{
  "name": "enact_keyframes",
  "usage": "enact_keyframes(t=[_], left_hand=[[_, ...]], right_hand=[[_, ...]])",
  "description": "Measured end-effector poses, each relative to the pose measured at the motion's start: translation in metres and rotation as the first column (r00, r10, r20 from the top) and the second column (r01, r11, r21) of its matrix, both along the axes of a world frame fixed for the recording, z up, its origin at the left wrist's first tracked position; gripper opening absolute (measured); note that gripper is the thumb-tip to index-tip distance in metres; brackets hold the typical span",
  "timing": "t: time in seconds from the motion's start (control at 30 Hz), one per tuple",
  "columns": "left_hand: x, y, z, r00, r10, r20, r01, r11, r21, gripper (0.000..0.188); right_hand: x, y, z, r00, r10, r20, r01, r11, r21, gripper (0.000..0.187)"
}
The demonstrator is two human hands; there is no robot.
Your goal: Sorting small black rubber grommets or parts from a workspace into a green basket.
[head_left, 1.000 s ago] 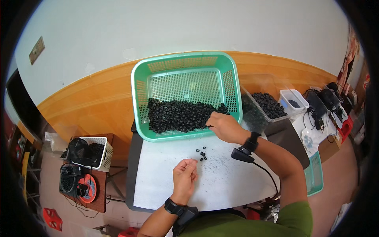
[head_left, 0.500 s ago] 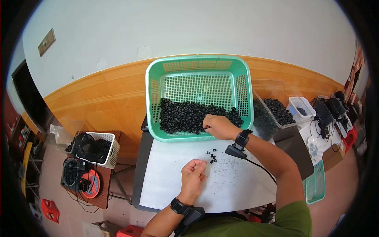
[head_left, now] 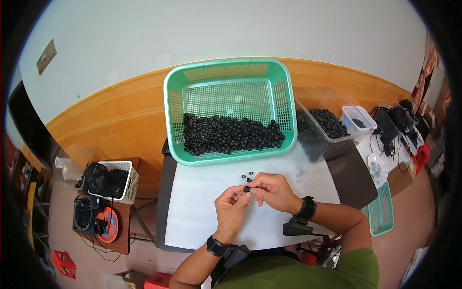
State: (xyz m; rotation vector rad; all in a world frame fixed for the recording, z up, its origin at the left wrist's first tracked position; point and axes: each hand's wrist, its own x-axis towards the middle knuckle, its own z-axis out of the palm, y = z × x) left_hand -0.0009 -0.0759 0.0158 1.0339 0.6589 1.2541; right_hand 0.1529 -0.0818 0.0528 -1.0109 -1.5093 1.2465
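A small round black plastic part is pinched between both hands above the white tabletop. My left hand grips it from the left with thumb and fingertips. From the right, my right hand closes its fingertips on the same part. Just beyond the fingers lie several tiny black pieces, partly hidden by the hands. Farther back stands a green mesh basket, its front half filled with a heap of small black round parts.
Right of the basket, a clear bin holds more black parts, with a small white tub beside it. A side table at left carries a white basket and an orange plate. The wall rises behind the green basket.
My right hand has come from the heap in the basket back to my left hand. Both now hold a black part. The whole view has shifted slightly.
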Motion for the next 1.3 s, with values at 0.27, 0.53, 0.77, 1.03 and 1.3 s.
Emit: enact_keyframes(t=[0.27, 0.53, 0.77, 1.03, 1.3], left_hand=[[0.003, -0.003, 0.007, 0.882, 0.099, -0.461, 0.119, 0.9, 0.42, 0.012], [0.006, -0.007, 0.013, 0.62, 0.251, -0.743, 0.365, 0.747, 0.556, 0.01], [0.002, -0.006, 0.009, 0.587, 0.084, -0.805, 0.323, 0.888, 0.328, 0.01], [-0.001, 0.001, -0.002, 0.906, -0.256, -0.336, 0.236, 0.967, -0.1, 0.006], [-0.001, 0.002, 0.006, 0.927, -0.351, -0.134, 0.32, 0.924, -0.209, 0.019]], right_hand=[[0.018, -0.02, -0.005, 0.997, -0.059, 0.045, 0.064, 0.99, -0.126, 0.007], [0.028, -0.03, -0.029, 0.997, -0.072, -0.037, 0.06, 0.964, -0.259, 0.012], [0.037, -0.018, -0.038, 0.977, -0.163, -0.141, 0.123, 0.958, -0.258, 0.009], [0.063, 0.0, -0.029, 0.754, -0.439, 0.489, 0.083, 0.802, 0.591, 0.009], [0.122, 0.002, -0.014, 0.287, -0.351, 0.891, -0.088, 0.917, 0.39, 0.004]])
